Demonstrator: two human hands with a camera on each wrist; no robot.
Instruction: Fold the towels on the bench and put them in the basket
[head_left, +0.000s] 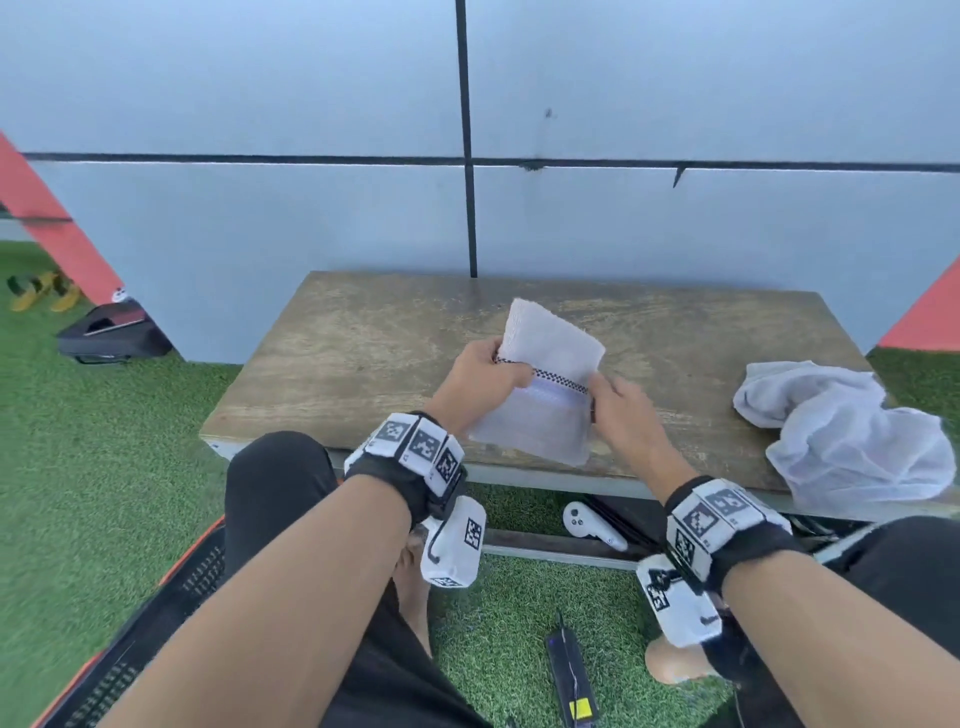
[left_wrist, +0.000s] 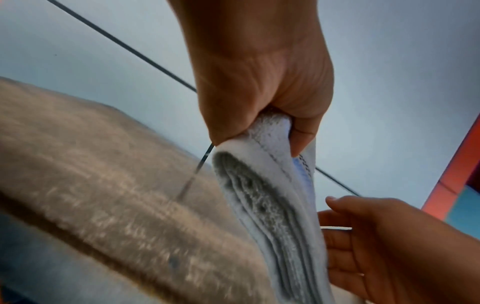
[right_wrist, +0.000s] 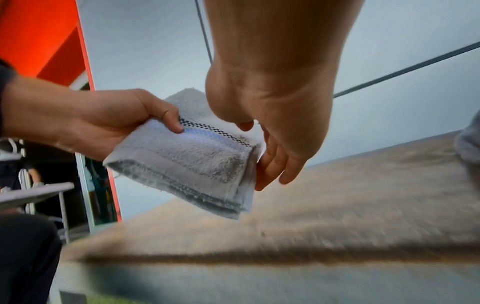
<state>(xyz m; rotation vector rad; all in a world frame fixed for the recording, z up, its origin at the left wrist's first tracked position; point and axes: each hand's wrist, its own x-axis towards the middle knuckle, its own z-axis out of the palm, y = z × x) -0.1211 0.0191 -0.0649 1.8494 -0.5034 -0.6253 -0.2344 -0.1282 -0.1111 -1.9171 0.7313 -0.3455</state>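
A small white folded towel (head_left: 550, 348) with a checkered stripe is held in the air over the middle of the wooden bench (head_left: 363, 353). My left hand (head_left: 501, 371) pinches its left edge, thumb on top, which the left wrist view (left_wrist: 259, 115) confirms. My right hand (head_left: 605, 395) lies against the towel's right edge with fingers (right_wrist: 272, 170) nearly straight and the thumb loose. A second white towel (head_left: 841, 431) lies crumpled at the bench's right end. The black basket (head_left: 156, 623) with an orange rim stands on the grass at my lower left.
A grey panelled wall rises right behind the bench. Under the bench lies a white controller (head_left: 592, 522). A black device (head_left: 569, 670) sits on the green turf between my feet. A black bag (head_left: 111, 332) rests far left by the wall.
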